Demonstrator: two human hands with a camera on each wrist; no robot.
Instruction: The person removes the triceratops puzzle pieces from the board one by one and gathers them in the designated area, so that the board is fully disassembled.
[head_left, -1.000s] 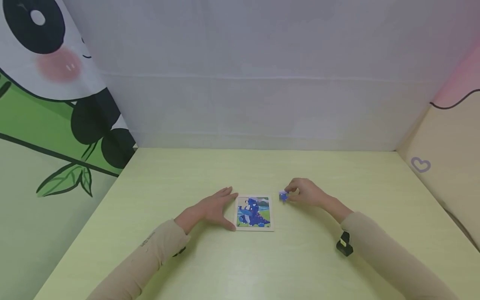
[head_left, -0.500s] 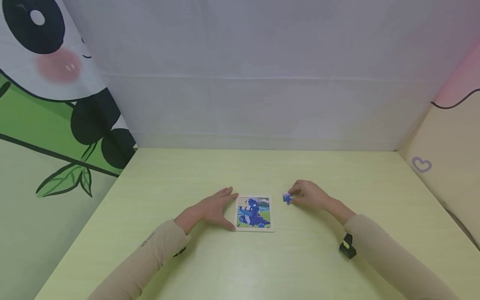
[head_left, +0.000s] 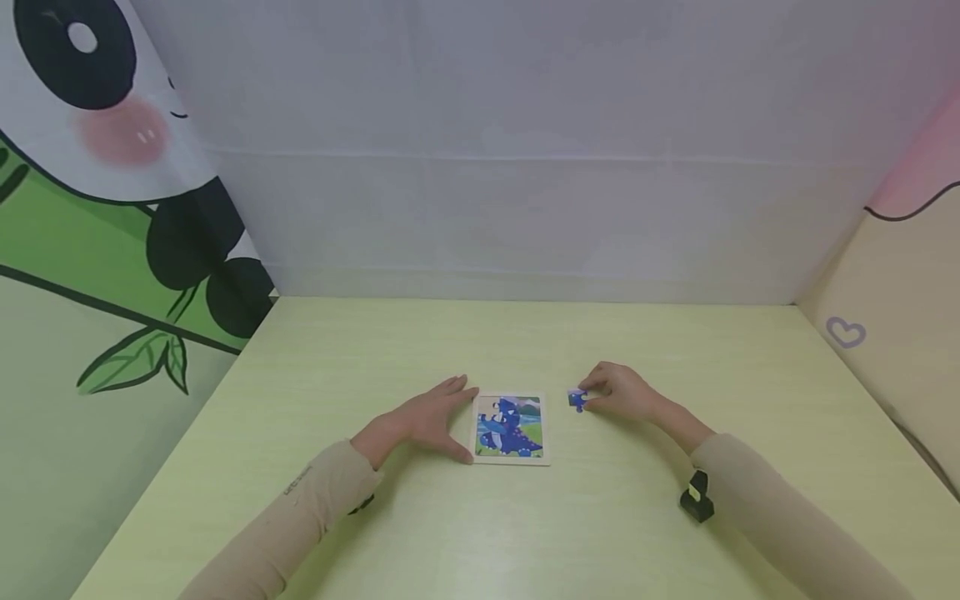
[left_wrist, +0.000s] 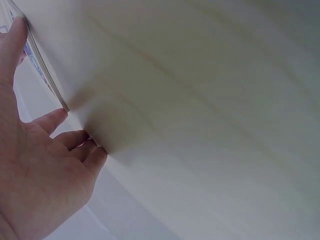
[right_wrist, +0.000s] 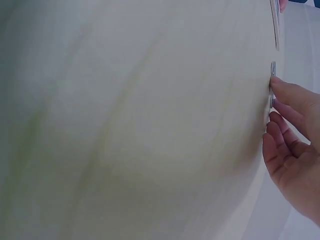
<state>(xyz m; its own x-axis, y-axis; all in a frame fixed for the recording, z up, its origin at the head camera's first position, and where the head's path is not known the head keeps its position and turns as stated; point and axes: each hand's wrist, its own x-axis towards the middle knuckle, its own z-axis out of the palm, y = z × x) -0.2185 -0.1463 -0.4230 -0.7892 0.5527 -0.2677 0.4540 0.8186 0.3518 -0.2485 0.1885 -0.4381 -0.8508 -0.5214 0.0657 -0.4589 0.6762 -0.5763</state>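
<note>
Puzzle [head_left: 512, 427] sits against my outspread left hand [head_left: 425, 419], likely for steadiness, while my right hand [head_left: 624, 393] pinches a blue piece [head_left: 576, 400] by its edge

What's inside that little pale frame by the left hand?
Inside the pale frame is a blue dinosaur picture, with a plain beige patch at its upper left. Whatever lies beneath the picture is covered and can't be seen.
</note>
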